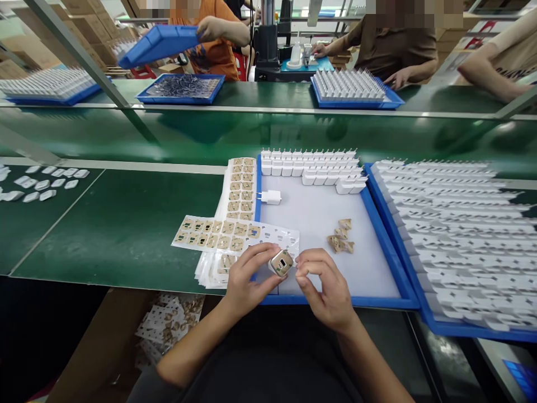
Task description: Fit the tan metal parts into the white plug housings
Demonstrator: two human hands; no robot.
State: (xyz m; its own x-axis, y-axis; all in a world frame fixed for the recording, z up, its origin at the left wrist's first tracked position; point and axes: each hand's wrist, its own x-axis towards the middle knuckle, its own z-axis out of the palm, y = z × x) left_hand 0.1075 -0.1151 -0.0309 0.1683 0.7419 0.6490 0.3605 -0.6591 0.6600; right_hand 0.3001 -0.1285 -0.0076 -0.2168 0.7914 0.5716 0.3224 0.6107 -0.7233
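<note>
My left hand is closed around a white plug charger, its end face turned up toward me. A tan adhesive piece with a dark slot covers that face. Close by its right edge, my right hand is closed, thumb and fingertips pinched together; whatever they hold is too small to make out. Beneath the left hand lies a white sheet of tan stickers, overlapping the tray's left edge. A stack of similar sheets sits beneath and behind it.
The blue-rimmed tray before me holds rows of white chargers, one lying charger and crumpled tan scraps. A full charger tray adjoins on the right. White pieces lie far left. Co-workers sit across the line.
</note>
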